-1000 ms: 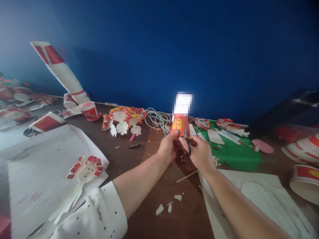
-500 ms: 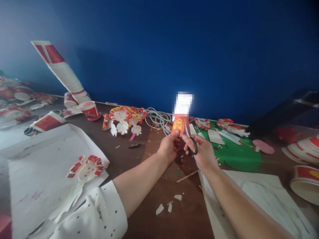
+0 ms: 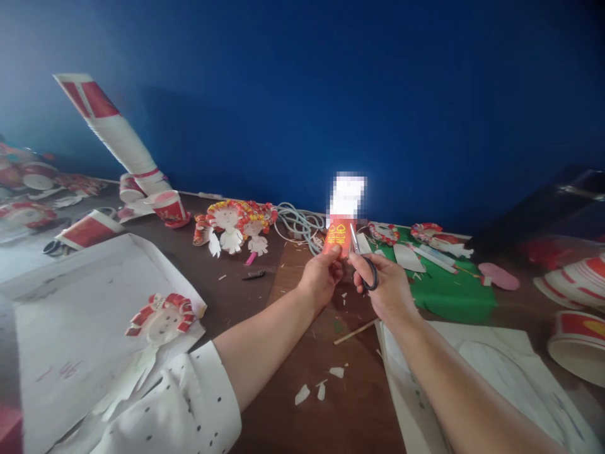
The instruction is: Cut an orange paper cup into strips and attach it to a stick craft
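Orange paper [image 3: 336, 234] is clamped in left fingers [image 3: 333, 251], scissors [image 3: 356, 244] in right fingers [image 3: 360, 264], cords [image 3: 299, 219] behind.

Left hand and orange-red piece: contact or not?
Touching. The head view shows the left hand gripping the orange-red piece, thumb over its lower front.

Near the centre of the frame, scissors [image 3: 354, 243] with shiny metal blades and black, plastic-looking handles, beside smooth, printed orange-red card [image 3: 336, 237]. Lower centre, a smooth brown worktop [image 3: 350, 413] that looks like wood. At left, matt white paper [image 3: 85, 309]; bottom left, a cloth sleeve [image 3: 189, 403].
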Demonstrator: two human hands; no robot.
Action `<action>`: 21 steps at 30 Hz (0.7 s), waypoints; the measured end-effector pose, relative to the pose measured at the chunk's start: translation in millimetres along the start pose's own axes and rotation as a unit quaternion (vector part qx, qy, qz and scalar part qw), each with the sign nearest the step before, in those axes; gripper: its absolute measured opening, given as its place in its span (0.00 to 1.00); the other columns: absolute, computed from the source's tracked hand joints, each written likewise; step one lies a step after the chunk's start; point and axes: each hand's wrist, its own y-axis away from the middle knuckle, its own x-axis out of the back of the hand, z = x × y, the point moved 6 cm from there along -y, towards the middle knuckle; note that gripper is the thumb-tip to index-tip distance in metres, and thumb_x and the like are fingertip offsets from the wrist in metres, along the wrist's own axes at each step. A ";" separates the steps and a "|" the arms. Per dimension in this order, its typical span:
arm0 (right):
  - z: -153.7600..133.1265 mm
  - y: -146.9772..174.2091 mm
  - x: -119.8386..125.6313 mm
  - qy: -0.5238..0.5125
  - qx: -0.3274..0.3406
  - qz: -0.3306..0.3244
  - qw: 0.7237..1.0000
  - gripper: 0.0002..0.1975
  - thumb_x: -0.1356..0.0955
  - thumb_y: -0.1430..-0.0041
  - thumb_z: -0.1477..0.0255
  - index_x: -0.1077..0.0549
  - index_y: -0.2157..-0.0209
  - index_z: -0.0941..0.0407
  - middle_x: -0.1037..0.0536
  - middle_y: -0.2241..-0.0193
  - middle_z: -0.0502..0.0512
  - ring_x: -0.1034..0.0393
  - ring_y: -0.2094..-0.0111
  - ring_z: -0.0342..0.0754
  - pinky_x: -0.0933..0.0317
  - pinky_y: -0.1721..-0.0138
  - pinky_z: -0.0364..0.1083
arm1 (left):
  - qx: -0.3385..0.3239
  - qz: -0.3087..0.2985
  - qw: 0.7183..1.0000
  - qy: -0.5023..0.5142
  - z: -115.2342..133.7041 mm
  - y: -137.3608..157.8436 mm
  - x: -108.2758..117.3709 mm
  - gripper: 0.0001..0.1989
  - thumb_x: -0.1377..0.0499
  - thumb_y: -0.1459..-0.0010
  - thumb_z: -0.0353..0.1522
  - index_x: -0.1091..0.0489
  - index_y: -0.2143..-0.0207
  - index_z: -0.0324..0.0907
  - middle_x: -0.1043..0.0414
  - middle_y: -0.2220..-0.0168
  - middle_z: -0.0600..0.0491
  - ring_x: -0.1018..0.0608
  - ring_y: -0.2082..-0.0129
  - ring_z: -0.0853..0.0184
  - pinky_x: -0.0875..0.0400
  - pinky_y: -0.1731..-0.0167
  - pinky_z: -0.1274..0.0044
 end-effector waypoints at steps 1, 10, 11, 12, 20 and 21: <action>-0.2 0.2 0.4 0.003 0.003 0.000 1.000 0.17 0.29 0.52 0.56 0.27 0.78 0.57 0.32 0.87 0.45 0.41 0.86 0.39 0.48 0.83 0.40 | 0.000 -0.003 1.000 0.002 0.0 0.0 -0.2 0.07 0.36 0.50 0.26 0.33 0.73 0.35 0.34 0.78 0.56 0.36 0.83 0.80 0.44 0.83 0.86; 0.4 -2.1 2.8 0.010 0.003 -0.001 1.000 0.18 0.28 0.53 0.57 0.31 0.80 0.56 0.31 0.86 0.45 0.40 0.85 0.38 0.47 0.83 0.40 | 0.018 -0.033 0.999 0.008 -1.5 -0.5 -1.2 0.05 0.39 0.48 0.27 0.33 0.72 0.35 0.36 0.79 0.56 0.35 0.81 0.79 0.41 0.81 0.85; 0.7 -2.4 2.4 0.007 -0.003 -0.001 1.000 0.17 0.28 0.53 0.57 0.31 0.79 0.56 0.31 0.86 0.46 0.40 0.85 0.38 0.47 0.83 0.39 | 0.019 -0.039 0.999 0.004 -1.7 -1.4 -1.1 0.04 0.39 0.48 0.27 0.33 0.72 0.35 0.36 0.79 0.56 0.34 0.81 0.78 0.40 0.80 0.84; 0.7 -2.5 1.7 0.007 -0.010 -0.002 1.000 0.17 0.28 0.54 0.57 0.31 0.78 0.56 0.31 0.85 0.46 0.39 0.84 0.39 0.46 0.82 0.39 | 0.016 -0.042 0.999 -0.001 -1.6 -2.4 -0.5 0.04 0.39 0.47 0.27 0.33 0.73 0.35 0.36 0.79 0.55 0.33 0.81 0.78 0.39 0.79 0.84; -0.4 4.5 -8.9 0.056 -0.021 -0.038 0.997 0.14 0.28 0.53 0.58 0.27 0.71 0.55 0.26 0.80 0.48 0.34 0.79 0.43 0.41 0.78 0.41 | 0.032 -0.026 0.997 -0.062 0.3 2.4 -1.5 0.10 0.39 0.48 0.36 0.35 0.75 0.39 0.37 0.82 0.56 0.34 0.85 0.71 0.40 0.83 0.77; 1.2 5.7 -10.6 0.067 -0.013 -0.044 0.997 0.14 0.29 0.52 0.58 0.26 0.71 0.55 0.26 0.80 0.49 0.34 0.78 0.44 0.41 0.77 0.42 | 0.035 -0.017 0.998 -0.058 1.1 3.6 -1.8 0.11 0.39 0.47 0.36 0.36 0.75 0.39 0.37 0.82 0.56 0.33 0.85 0.71 0.40 0.83 0.77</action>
